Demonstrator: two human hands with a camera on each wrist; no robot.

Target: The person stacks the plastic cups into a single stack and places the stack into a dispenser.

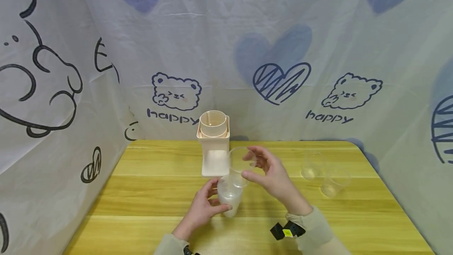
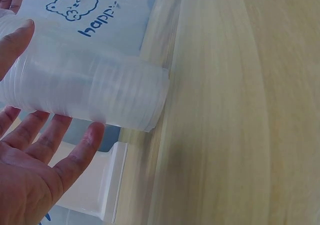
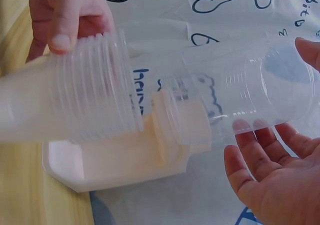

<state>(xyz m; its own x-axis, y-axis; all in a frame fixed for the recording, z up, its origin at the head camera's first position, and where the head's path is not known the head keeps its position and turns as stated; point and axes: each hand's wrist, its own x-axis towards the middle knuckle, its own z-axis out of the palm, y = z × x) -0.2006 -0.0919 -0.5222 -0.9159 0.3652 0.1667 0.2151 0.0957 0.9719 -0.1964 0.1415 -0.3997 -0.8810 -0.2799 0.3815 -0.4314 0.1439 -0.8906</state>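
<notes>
The left hand (image 1: 202, 206) grips one stack of nested plastic cups (image 1: 230, 200); the right hand (image 1: 271, 170) holds one clear cup (image 1: 243, 165) just above it. Beyond stands one cream holder (image 1: 216, 145); rightward, two loose cups (image 1: 330, 187) on one wooden table (image 1: 148, 196).

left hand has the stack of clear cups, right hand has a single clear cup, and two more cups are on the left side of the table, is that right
Not quite: the head view shows the two more cups on the right side of the table. The left hand does have the stack, the right hand a single clear cup.
</notes>
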